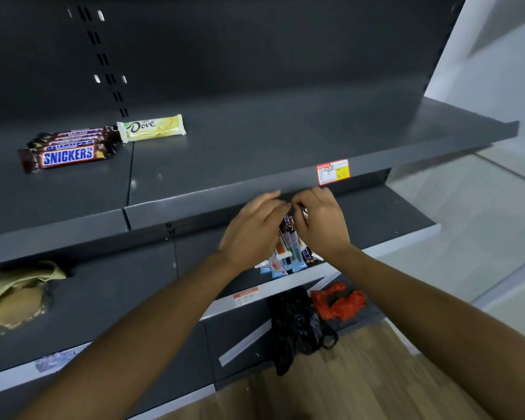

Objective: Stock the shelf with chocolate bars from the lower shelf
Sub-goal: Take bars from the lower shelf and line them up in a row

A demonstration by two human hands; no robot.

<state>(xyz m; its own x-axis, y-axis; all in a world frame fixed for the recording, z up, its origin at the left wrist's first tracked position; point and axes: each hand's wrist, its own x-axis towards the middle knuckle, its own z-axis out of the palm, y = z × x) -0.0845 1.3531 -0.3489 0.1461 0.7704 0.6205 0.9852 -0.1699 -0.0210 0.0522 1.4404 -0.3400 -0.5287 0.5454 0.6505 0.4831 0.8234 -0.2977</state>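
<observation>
Snickers bars (69, 154), brown with blue lettering, lie stacked on the upper shelf (255, 153) just beside a pale yellow Dove bar (152, 127). The price tag (333, 172) on its edge is unreadable. Over the pile of mixed bars (288, 259) on the lower shelf (376, 213), the right grip (319, 219) pinches a brown bar (288, 223). Whether the left grip (252, 228) holds anything, I cannot tell.

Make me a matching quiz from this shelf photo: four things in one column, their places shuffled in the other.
1 Snickers
2 Dove bar
3 red bag
4 cloth

A lowest shelf, by black bag
B upper shelf, far left
C middle shelf, left end
D upper shelf, right of Snickers

Pairs: 1-B, 2-D, 3-A, 4-C
</observation>
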